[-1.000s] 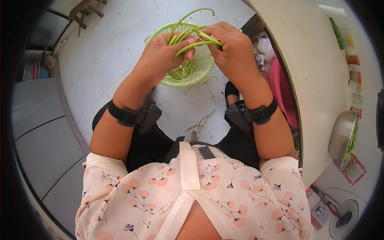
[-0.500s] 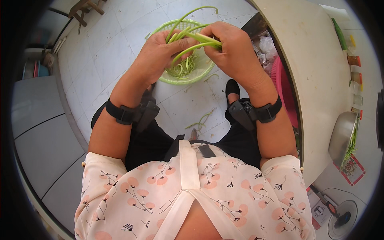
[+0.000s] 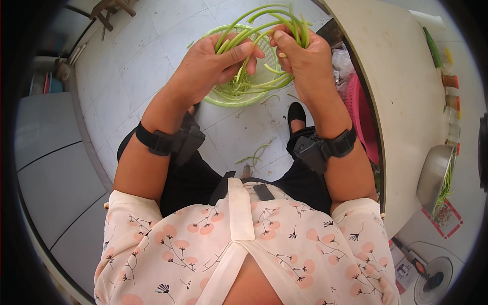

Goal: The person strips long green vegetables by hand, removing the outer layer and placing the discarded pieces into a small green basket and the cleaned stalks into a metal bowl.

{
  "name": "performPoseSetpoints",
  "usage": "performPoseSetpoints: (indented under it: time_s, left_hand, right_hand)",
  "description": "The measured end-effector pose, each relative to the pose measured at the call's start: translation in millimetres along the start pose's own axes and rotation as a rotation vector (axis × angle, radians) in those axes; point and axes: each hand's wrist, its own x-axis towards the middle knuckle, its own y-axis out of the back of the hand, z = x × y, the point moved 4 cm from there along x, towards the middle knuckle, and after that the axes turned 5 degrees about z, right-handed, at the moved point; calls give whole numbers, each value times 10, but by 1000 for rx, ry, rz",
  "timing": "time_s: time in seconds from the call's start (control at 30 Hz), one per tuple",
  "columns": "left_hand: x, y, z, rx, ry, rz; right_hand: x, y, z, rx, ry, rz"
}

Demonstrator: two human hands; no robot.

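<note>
My left hand point(image 3: 211, 63) is closed on several long green vegetable stems point(image 3: 235, 39), gripped between thumb and fingers. My right hand point(image 3: 307, 63) is closed around the same bunch, its thumb pressed to the forefinger. Between both hands the stems arch upward, and some lower ends hang below the right hand. Under the hands stands a light green plastic basket point(image 3: 223, 103) on the floor. Thin green strips point(image 3: 233, 90) lie inside it. The exact kind of vegetable cannot be told.
Right of me runs a pale counter point(image 3: 391, 101) with small jars point(image 3: 450, 81) and a metal bowl point(image 3: 432, 170) of green stems. Below its edge sits a pink plastic basket point(image 3: 360, 112). Green scraps point(image 3: 256, 155) lie on the tiles, and a wooden stool point(image 3: 109, 10) stands far left.
My right hand has turned more upright and shifted slightly right and down. The stems now bow in a higher arch between the hands, with loose ends hanging under the right one.
</note>
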Motion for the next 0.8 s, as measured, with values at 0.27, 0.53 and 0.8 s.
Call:
performPoseSetpoints:
  time_s: [0.27,0.53,0.8]
  left_hand:
    - [-7,131,-47,-10,82,116]
    - [-3,110,-72,-3,103,119]
    - [17,126,-127,75,120,130]
  right_hand:
    - [-19,-7,-258,-809,854,-18]
    - [-26,-72,-231,-884,958,-36]
    - [-57,-115,-244,-860,1032,-125]
